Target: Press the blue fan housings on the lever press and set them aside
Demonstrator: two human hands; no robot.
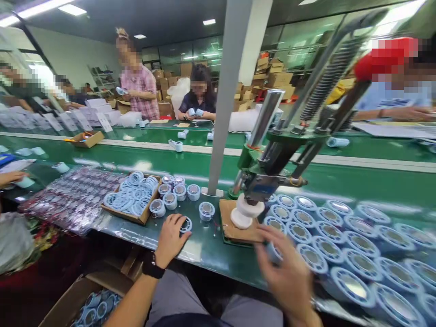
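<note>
My left hand (172, 238) is closed round a small light-blue round housing (186, 225) on the green bench. Another housing with a silvery disc (206, 211) stands just to its right, and several more are grouped behind it. My right hand (284, 265), smeared by motion, has its thumb and fingers apart beside the press. A light-blue housing (274, 252) shows in the gap between them, apparently not gripped. The press's white round head (250, 206) is above a white round seat (241, 219) on a brown board (226, 229); nothing blue shows between them.
Rows of light-blue housings (327, 247) fill the right side. A cardboard box of blue rings (134, 193) stands left, near wrapped discs (73, 197). An open carton (70, 297) of parts is below. A grey post (226, 100) rises before the green conveyor (163, 159); people work beyond it.
</note>
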